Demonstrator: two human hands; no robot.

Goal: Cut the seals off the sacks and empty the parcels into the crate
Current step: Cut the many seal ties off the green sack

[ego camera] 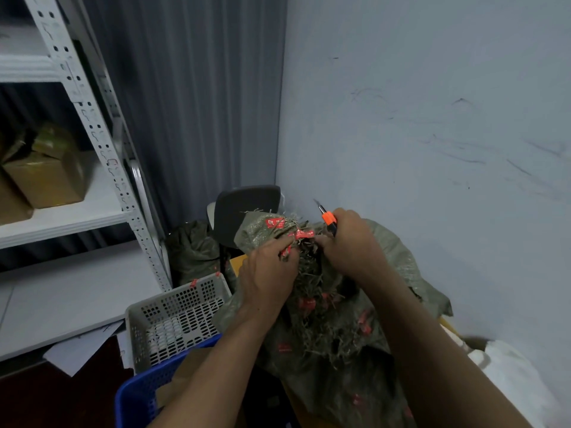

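Red seal (304, 233) on the green sack (386, 273) is pinched by the left hand (267, 273), an orange knife (328, 218) is clasped in the grip of the right hand (349, 242), and a grey crate (173, 319) is set at eight o'clock.

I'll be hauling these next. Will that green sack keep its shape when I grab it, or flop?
Probably floppy: the sack is thin woven cloth, creased and bunched where the left hand pinches its mouth. The frayed strands there suggest it could tear further if tugged. It drapes in folds, so it would likely slump, not stand.
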